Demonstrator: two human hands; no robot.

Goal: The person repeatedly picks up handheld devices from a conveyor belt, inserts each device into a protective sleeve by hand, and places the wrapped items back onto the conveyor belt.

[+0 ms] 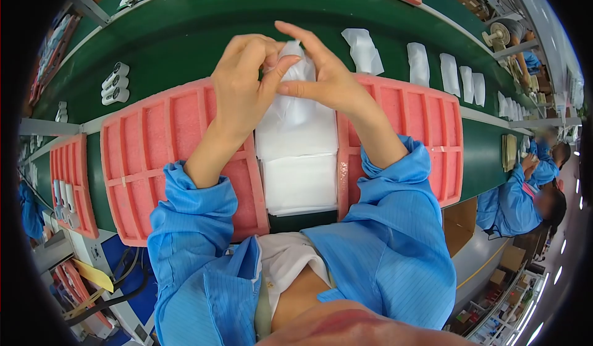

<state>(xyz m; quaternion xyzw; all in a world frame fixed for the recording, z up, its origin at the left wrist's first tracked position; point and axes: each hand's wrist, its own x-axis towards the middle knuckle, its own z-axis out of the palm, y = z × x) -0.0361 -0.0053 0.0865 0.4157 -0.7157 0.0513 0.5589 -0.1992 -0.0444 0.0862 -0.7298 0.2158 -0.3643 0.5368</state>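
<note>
Above the middle of the bench, a white translucent sleeve or bag [302,71] is gathered between my two hands, its contents hidden. My left hand [244,68] is closed at its upper left side, with the fingers curled and the thumb pressing on it. On the other side, my right hand [327,77] grips it with thumb and fingers, the index finger raised off the top. Below both hands lie stacks of flat white sheets or bags [301,182], between a left pink foam tray [157,154] and a right pink foam tray [432,142].
Several white wrapped pieces stand on the green bench [204,43], the nearest a wrapped piece [363,50] at right. Bare white cylinders [115,84] sit at left. Another pink tray [74,185] lies at far left. At right a co-worker in a blue coat [516,201] sits.
</note>
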